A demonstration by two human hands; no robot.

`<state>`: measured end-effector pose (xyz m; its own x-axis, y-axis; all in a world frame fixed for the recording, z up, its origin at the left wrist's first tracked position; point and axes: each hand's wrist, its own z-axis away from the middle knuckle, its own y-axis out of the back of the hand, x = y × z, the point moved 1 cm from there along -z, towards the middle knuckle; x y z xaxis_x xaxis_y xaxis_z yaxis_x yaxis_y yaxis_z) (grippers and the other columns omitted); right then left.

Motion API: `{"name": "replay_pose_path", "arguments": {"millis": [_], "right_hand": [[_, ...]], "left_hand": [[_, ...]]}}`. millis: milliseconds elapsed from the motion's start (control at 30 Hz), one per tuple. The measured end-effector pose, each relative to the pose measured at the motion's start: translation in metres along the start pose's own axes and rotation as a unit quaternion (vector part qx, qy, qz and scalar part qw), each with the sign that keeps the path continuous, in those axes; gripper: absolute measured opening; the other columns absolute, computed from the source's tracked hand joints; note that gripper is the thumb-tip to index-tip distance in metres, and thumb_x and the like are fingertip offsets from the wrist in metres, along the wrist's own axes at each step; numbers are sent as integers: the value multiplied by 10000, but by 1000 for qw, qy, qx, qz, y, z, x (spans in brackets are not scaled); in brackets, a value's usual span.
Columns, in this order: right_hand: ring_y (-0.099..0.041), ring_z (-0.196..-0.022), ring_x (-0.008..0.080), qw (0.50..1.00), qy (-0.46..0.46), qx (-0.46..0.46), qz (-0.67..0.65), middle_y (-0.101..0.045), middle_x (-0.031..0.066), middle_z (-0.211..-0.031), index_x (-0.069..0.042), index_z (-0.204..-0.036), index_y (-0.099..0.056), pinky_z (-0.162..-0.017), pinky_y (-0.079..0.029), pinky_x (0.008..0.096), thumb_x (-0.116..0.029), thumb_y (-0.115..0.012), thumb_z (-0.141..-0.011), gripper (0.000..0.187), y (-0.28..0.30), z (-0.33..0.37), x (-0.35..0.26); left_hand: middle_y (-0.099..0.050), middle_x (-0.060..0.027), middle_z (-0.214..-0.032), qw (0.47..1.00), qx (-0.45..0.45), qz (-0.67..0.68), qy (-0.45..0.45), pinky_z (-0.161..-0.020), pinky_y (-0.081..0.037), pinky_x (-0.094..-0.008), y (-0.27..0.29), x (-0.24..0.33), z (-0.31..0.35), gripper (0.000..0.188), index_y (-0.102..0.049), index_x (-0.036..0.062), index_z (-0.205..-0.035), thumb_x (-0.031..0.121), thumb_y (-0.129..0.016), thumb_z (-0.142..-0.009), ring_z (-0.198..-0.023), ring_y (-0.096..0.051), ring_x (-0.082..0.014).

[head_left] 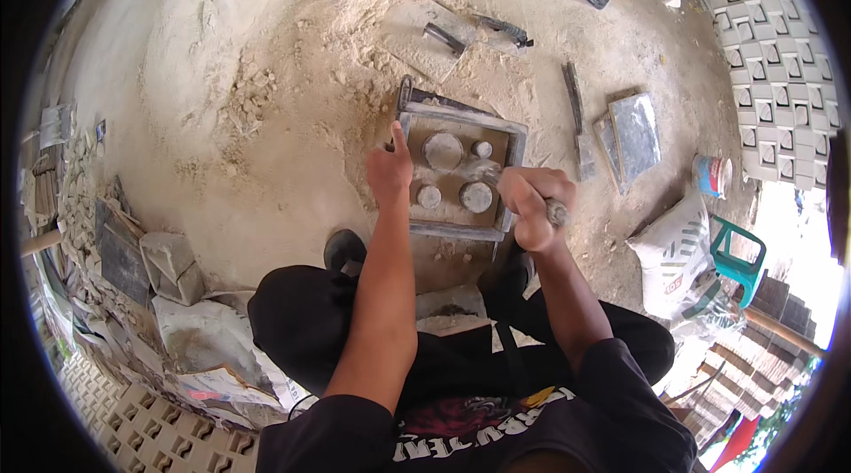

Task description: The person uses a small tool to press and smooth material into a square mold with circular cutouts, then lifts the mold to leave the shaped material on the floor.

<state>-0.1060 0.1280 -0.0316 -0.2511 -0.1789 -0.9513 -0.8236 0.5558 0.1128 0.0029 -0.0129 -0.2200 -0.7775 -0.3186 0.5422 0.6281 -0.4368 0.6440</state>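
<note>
Between my feet a rectangular mould frame [519,149] lies on the sandy ground, packed with brown sand-like material. Set into the fill are several pale round discs, among them a large one [442,151] toward the far left and another [476,197] at the near right. My left hand [390,173] is closed at the frame's left wall, one finger stretched along it. Over the right wall, my right hand [537,203] makes a fist around a hand tool [557,212]. Its handle end pokes out; the other end is smeared by motion above the fill, so its kind is unclear.
Beyond the frame, a flat board [425,34] carries a dark-handled tool. Dark slabs [634,138] and a long bar [576,114] lie to the right. Further right are a paint bucket [712,176], white sack [669,256], green stool [738,253] and stacked blocks [780,74].
</note>
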Motion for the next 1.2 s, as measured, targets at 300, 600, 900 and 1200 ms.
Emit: {"name": "replay_pose_path", "arguments": {"millis": [300,600,900,1200], "right_hand": [[-318,-468,69,979,-101,175,0,-389,-8,-508,-64,-575,-341,-453,-234,264,-131,-398,-1006,440,-29,10,21],[-287,-440,65,968,-104,206,-102,-327,-28,-483,-96,-583,-346,-435,-228,266,-161,-418,-1008,436,-38,-1,39],[-273,-400,79,969,-171,109,-142,-307,-31,-465,-126,-549,-292,-417,-208,269,-156,-415,-995,463,-56,-39,29],[-224,-400,82,968,-201,-96,-117,-267,-23,-462,-116,-544,-310,-409,-191,286,-94,-449,-919,400,-85,-63,23]], "left_hand": [[-662,-239,-1013,1000,-15,14,15,-867,-481,-499,-4,-2,-2,790,-692,-18,-972,695,-365,-874,-981,-620,-419],[-666,-259,-881,975,8,218,-48,-828,-465,-513,-16,-61,1,733,-686,-42,-900,535,-241,-980,-923,-618,-443],[-634,-302,-878,993,40,107,34,-832,-441,-542,-11,-64,10,712,-649,-75,-883,457,-191,-1007,-893,-594,-478],[-623,-317,-875,993,69,95,23,-824,-448,-554,-11,-65,8,716,-656,-74,-830,439,-189,-1006,-896,-593,-486]]}}
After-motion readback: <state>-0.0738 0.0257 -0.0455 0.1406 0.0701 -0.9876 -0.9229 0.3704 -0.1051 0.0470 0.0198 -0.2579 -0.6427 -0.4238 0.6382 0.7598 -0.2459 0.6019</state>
